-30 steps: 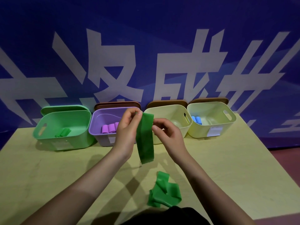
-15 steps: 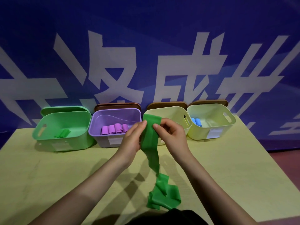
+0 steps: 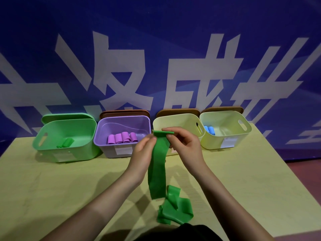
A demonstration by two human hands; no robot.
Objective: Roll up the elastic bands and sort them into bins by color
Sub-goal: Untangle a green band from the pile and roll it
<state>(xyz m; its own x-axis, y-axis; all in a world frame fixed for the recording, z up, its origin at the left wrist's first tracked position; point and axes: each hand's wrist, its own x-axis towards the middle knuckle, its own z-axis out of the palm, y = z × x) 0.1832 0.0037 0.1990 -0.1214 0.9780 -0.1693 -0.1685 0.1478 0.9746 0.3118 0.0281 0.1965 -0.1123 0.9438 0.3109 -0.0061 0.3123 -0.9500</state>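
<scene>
- Both hands pinch the top end of the green band point(image 3: 159, 164): the left hand point(image 3: 142, 153) holds its left edge between thumb and fingertips, the right hand point(image 3: 184, 145) grasps the right edge, where a first narrow fold lies over the top
- The band hangs straight down between the wrists, its lower end just above the counter point(image 3: 52, 188); a second, crumpled green band point(image 3: 175, 209) lies below the hands, close to the body
- The step in hand looks like starting the roll, so the first turn should be kept tight and square across the full width, or the roll will cone out
- Roll with both thumbs together, letting the hanging length feed up evenly, and keep it from catching on the crumpled band beneath
- The stuff looks thin and stretchy, so light tension should serve; too much pull would likely narrow it
- The green bin point(image 3: 66, 153), far left of the left hand, already holds green rolls point(image 3: 66, 143); the purple bin point(image 3: 121, 150) sits between, with purple rolls point(image 3: 122, 137) inside
- Keep a pinch on the finished roll while carrying it, lest it spring open
</scene>
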